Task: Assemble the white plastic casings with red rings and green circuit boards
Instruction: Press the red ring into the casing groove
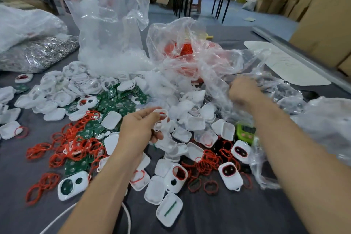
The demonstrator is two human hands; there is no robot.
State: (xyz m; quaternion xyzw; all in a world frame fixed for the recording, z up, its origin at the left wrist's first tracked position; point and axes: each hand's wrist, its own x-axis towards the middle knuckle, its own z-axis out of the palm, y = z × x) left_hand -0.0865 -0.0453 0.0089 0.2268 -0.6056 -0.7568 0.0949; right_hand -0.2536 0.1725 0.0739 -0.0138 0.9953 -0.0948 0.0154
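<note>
Head view. Left hand [140,125]: fingers and thumb pinched round a white rounded-square plastic casing shell [161,118], some red showing at its opening, held just above the middle of the grey-covered table [209,214]. Right hand [242,91]: reached forward into a crumpled clear plastic bag [228,66], fingers curled against the film, blurred; grip on anything not determinable. Loose stock on the table: heap of thin red rubber rings [76,144] at left; square green circuit boards [121,104] beyond and among them; further white shells scattered throughout; a few closed white casings with dark windows [230,176] at near right. Handling, as judged: shell light, stiff, thin-walled, smooth and probably a little slippery; best taken by the outer edges between thumb and fingertips, clear of the opening and of the small loop at one end, a likely weak point. Rings soft, stretchy, prone to tangling and to springing out of place; best pinched singly and pressed in round the rim. Boards light and rigid; best held by the edges, off the metal contacts.
</note>
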